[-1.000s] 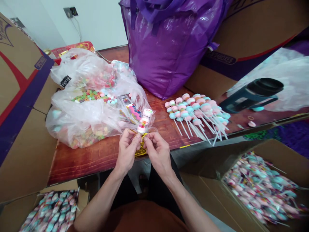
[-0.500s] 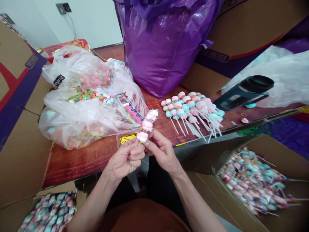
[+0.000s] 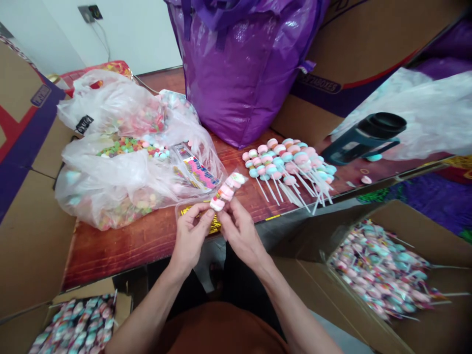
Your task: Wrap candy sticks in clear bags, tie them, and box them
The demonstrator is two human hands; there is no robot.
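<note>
Pinched between both hands is a candy skewer (image 3: 226,191) of pink and white marshmallows with gummy rings, inside a clear wrapper, tilted up to the right. My left hand (image 3: 192,237) closes thumb and fingers at its lower end. My right hand (image 3: 240,230) also pinches near the base, close beside the left. Whatever stick or tie sits between the fingertips is hidden. Behind the hands, a shallow clear tray of gold twist ties (image 3: 215,223) rests at the table's front edge. Unwrapped marshmallow skewers (image 3: 285,160) lie piled to the right, white sticks pointing toward me.
Plastic bags of gummy candy (image 3: 121,172) spread over the table's left side. A purple bag (image 3: 243,73) stands behind. At right sits a dark blue flask (image 3: 363,140). Below the table, one box of wrapped skewers (image 3: 383,270) is at right, another box (image 3: 75,322) at left.
The skewer tipped from upright to leaning right. My left hand, earlier a fist around its base, has opened into a fingertip pinch. The view has shifted slightly right.
</note>
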